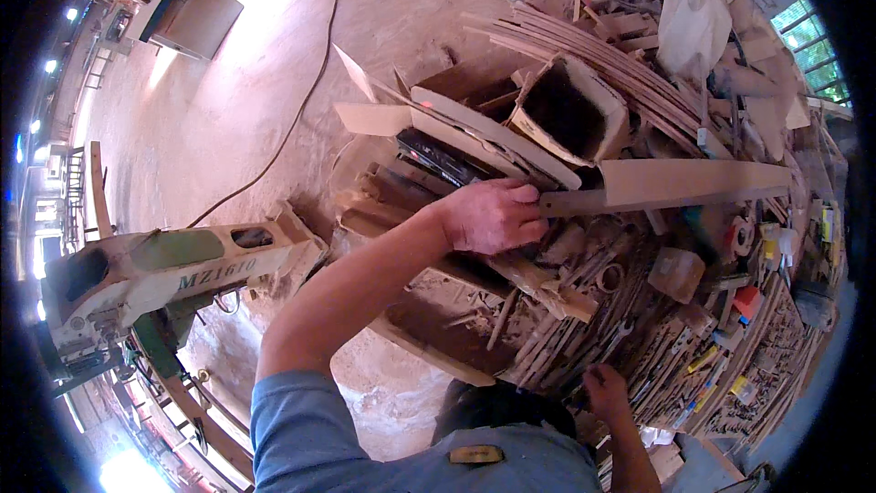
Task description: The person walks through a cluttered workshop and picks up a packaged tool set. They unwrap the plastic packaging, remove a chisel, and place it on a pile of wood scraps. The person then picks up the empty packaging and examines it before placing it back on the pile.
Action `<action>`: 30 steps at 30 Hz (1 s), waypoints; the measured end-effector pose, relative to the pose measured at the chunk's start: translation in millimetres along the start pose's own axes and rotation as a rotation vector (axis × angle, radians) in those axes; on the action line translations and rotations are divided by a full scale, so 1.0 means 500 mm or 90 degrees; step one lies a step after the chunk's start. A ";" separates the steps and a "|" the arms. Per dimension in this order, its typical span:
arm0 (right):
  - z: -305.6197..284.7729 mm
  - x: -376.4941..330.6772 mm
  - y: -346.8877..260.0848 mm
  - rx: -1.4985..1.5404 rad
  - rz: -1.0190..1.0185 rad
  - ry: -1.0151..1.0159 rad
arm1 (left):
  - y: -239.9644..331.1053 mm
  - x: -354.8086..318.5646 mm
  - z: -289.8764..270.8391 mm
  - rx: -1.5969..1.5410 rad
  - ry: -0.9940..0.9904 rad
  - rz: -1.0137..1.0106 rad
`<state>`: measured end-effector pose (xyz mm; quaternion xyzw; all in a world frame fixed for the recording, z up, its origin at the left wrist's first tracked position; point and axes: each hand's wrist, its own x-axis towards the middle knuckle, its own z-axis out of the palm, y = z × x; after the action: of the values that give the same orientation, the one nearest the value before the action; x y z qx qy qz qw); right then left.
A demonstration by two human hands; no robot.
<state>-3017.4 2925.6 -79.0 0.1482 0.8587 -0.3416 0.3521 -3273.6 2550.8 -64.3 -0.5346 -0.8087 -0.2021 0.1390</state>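
My left hand [497, 216] is closed around the near end of a long, flat dark blade [675, 201], with a tan cardboard-like strip [684, 181] along its far edge. This long piece is held out to the right, above a cluttered heap. Lower right, close to my body, my right hand [609, 394] has its fingers curled beside a pile of thin sticks and tools [584, 338]. What those fingers hold, if anything, is too small to make out.
An open cardboard box [570, 110] stands beyond my left hand, with long wooden strips [593, 55] behind it. A pale machine arm [182, 260] reaches in from the left. A cable [310, 91] crosses the floor. A white plastic bag [693, 23] hangs far right.
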 end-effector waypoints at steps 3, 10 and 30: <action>-0.008 -0.004 -0.020 0.003 0.009 -0.008 | -0.002 -0.015 -0.021 0.083 -0.056 -0.045; -0.016 -0.016 -0.011 -0.031 0.010 0.037 | -0.047 -0.120 -0.135 0.114 -0.036 -0.593; -0.084 0.018 -0.533 -0.397 -0.550 0.155 | -0.154 -0.343 -0.059 -0.347 -0.059 -0.778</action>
<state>-3177.0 2762.2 64.8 -0.2911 0.9365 -0.1648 0.1048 -3277.2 2371.3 -127.5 -0.0049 -0.8911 -0.4184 -0.1756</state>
